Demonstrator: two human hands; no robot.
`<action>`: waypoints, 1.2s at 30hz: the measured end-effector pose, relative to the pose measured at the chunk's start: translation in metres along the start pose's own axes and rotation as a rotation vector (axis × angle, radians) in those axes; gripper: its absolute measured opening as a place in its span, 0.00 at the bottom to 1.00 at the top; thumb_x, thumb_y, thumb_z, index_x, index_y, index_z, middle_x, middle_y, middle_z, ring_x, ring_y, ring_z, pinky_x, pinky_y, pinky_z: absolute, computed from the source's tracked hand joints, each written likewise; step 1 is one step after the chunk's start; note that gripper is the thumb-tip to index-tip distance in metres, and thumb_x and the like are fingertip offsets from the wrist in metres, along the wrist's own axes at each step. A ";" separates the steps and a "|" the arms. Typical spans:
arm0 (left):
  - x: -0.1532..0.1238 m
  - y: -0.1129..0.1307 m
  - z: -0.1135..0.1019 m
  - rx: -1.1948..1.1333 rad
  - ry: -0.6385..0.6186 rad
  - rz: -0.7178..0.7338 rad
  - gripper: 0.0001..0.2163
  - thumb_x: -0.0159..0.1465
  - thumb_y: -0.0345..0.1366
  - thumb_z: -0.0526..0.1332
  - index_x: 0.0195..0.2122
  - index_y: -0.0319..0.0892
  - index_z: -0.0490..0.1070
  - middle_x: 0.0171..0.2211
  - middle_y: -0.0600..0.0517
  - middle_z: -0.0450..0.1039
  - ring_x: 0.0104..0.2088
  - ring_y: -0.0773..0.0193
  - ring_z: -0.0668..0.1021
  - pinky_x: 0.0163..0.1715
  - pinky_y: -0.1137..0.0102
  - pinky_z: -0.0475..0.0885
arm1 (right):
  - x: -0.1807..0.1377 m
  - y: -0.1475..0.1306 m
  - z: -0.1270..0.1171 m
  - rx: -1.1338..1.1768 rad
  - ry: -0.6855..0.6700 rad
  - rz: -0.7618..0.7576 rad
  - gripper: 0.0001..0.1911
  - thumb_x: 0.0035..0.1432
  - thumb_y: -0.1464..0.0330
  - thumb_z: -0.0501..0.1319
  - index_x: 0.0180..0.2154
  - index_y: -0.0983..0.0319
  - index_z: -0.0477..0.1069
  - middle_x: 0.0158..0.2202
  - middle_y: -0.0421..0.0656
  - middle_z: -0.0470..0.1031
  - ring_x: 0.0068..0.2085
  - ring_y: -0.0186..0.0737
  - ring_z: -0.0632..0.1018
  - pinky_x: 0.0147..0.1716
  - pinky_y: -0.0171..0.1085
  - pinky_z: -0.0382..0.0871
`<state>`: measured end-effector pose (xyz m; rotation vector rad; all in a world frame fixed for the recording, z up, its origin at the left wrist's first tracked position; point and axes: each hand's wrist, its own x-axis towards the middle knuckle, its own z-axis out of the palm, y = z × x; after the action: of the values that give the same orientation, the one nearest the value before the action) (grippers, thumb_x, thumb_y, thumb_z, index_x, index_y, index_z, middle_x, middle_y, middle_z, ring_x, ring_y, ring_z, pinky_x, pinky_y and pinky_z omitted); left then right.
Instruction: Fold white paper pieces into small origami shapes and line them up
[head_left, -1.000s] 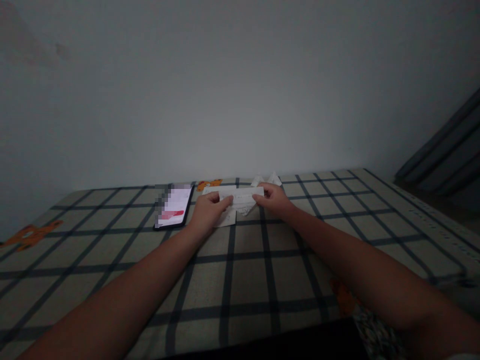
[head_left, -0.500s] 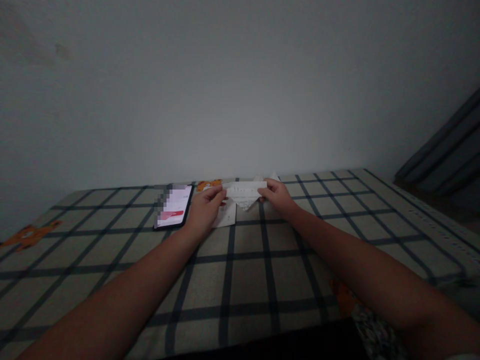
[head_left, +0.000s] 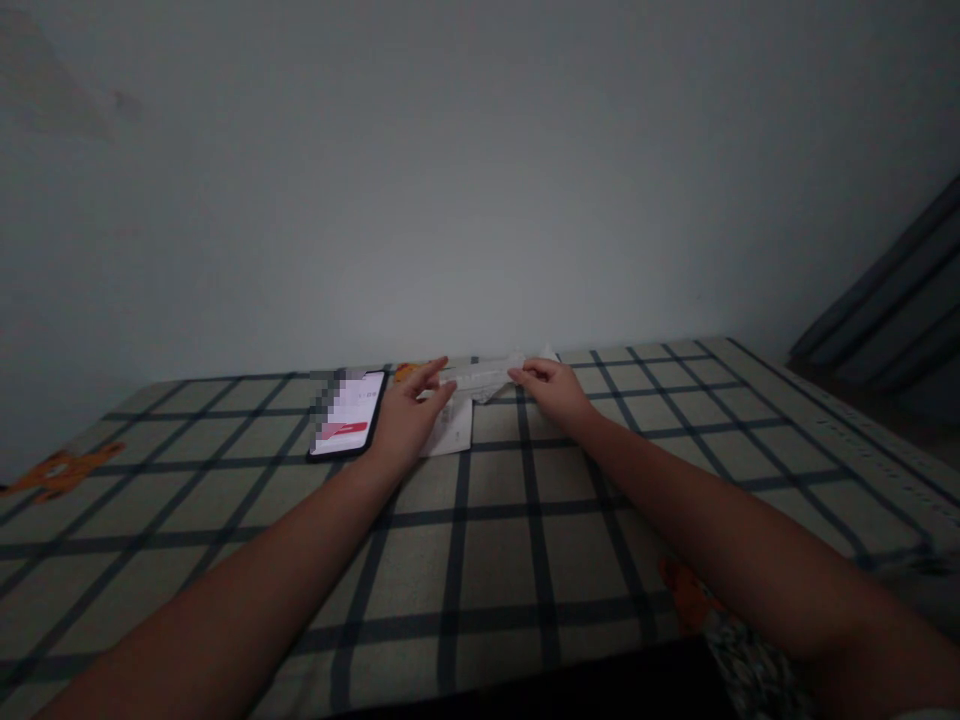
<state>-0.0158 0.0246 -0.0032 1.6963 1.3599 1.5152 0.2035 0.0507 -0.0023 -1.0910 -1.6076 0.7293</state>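
Both my arms reach forward over a bed covered by a checked sheet (head_left: 487, 560). My right hand (head_left: 553, 388) pinches the right end of a folded strip of white paper (head_left: 484, 377), held just above the sheet near the wall. My left hand (head_left: 409, 415) has its fingers stretched out, the fingertips touching the strip's left end. Under my left hand lies a flat white paper (head_left: 454, 430).
A phone (head_left: 347, 411) with a lit screen lies face up to the left of my left hand. More white paper (head_left: 541, 356) sits behind my right hand by the wall. A dark slanted board (head_left: 892, 310) stands at the right.
The strip was lifted from over the flat paper and tipped back towards the wall. My left hand went from pinching its left end to stretched fingers.
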 end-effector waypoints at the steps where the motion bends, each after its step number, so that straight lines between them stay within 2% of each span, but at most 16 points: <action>1: 0.000 0.001 0.000 0.015 -0.026 -0.006 0.20 0.54 0.43 0.63 0.48 0.45 0.73 0.38 0.50 0.74 0.36 0.63 0.75 0.38 0.68 0.70 | 0.000 0.001 0.000 0.010 0.016 -0.007 0.17 0.50 0.56 0.61 0.31 0.65 0.74 0.25 0.40 0.70 0.27 0.32 0.67 0.27 0.32 0.60; 4: 0.000 0.003 0.001 0.021 -0.066 -0.022 0.14 0.54 0.43 0.63 0.39 0.43 0.77 0.38 0.49 0.76 0.38 0.61 0.75 0.40 0.67 0.69 | 0.000 0.002 0.000 0.056 0.039 0.017 0.18 0.50 0.56 0.61 0.33 0.66 0.75 0.22 0.39 0.69 0.23 0.31 0.67 0.23 0.32 0.60; 7: 0.002 0.005 0.001 0.029 -0.028 0.056 0.11 0.53 0.42 0.64 0.35 0.43 0.78 0.38 0.49 0.75 0.40 0.61 0.74 0.40 0.67 0.68 | 0.000 0.002 0.000 0.136 -0.012 0.060 0.19 0.51 0.57 0.60 0.39 0.66 0.75 0.17 0.37 0.66 0.18 0.30 0.65 0.19 0.32 0.59; 10: 0.003 0.004 0.001 0.031 -0.002 0.071 0.11 0.53 0.42 0.64 0.36 0.44 0.78 0.37 0.50 0.75 0.39 0.62 0.74 0.40 0.68 0.67 | 0.000 0.001 0.001 0.223 -0.050 0.063 0.18 0.51 0.60 0.60 0.40 0.65 0.73 0.23 0.41 0.73 0.22 0.31 0.72 0.20 0.31 0.63; 13: 0.002 0.002 0.001 -0.037 -0.033 -0.034 0.14 0.55 0.42 0.62 0.40 0.44 0.77 0.32 0.51 0.76 0.33 0.64 0.75 0.35 0.69 0.67 | 0.000 0.003 0.003 0.263 -0.064 0.066 0.15 0.51 0.63 0.60 0.39 0.64 0.72 0.32 0.45 0.77 0.30 0.35 0.78 0.21 0.29 0.65; 16: 0.000 0.001 0.003 -0.123 -0.091 -0.113 0.15 0.56 0.40 0.60 0.44 0.43 0.75 0.28 0.51 0.75 0.24 0.67 0.72 0.27 0.71 0.66 | 0.001 0.005 0.004 0.287 -0.061 0.054 0.12 0.49 0.66 0.60 0.37 0.63 0.71 0.33 0.46 0.77 0.33 0.37 0.78 0.21 0.29 0.65; 18: -0.001 0.001 0.004 -0.147 -0.099 -0.112 0.15 0.55 0.38 0.60 0.43 0.42 0.75 0.28 0.51 0.75 0.24 0.68 0.72 0.25 0.72 0.66 | 0.002 0.005 0.004 0.287 -0.046 0.048 0.10 0.48 0.67 0.59 0.35 0.63 0.70 0.32 0.45 0.77 0.32 0.36 0.78 0.20 0.29 0.65; 22: -0.002 0.001 0.004 -0.104 -0.095 -0.083 0.16 0.53 0.35 0.62 0.43 0.41 0.75 0.27 0.50 0.75 0.26 0.66 0.74 0.28 0.70 0.68 | 0.001 0.003 0.004 0.270 -0.058 0.040 0.09 0.47 0.67 0.60 0.33 0.63 0.70 0.33 0.44 0.77 0.28 0.32 0.75 0.20 0.29 0.65; 29: -0.001 -0.001 0.002 -0.004 -0.128 0.090 0.13 0.51 0.38 0.66 0.39 0.43 0.76 0.40 0.48 0.76 0.41 0.61 0.75 0.42 0.65 0.68 | -0.002 0.001 0.004 0.314 -0.143 0.012 0.12 0.46 0.64 0.64 0.34 0.62 0.71 0.36 0.43 0.76 0.30 0.32 0.75 0.24 0.31 0.69; 33: -0.001 0.000 0.001 0.021 -0.111 0.074 0.13 0.51 0.41 0.66 0.37 0.43 0.77 0.40 0.48 0.76 0.40 0.60 0.75 0.42 0.64 0.69 | -0.002 0.001 0.003 0.325 -0.197 -0.007 0.14 0.46 0.62 0.65 0.35 0.62 0.72 0.38 0.44 0.76 0.36 0.35 0.76 0.28 0.32 0.70; 36: -0.001 0.001 0.001 0.011 -0.101 0.055 0.12 0.52 0.43 0.66 0.35 0.43 0.77 0.38 0.48 0.77 0.39 0.60 0.76 0.41 0.64 0.69 | -0.003 -0.003 0.002 0.310 -0.205 0.001 0.14 0.46 0.60 0.65 0.33 0.62 0.73 0.35 0.44 0.76 0.35 0.35 0.75 0.28 0.33 0.70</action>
<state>-0.0146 0.0234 -0.0026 1.8057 1.2820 1.4329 0.2011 0.0474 -0.0015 -0.8126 -1.5962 1.0800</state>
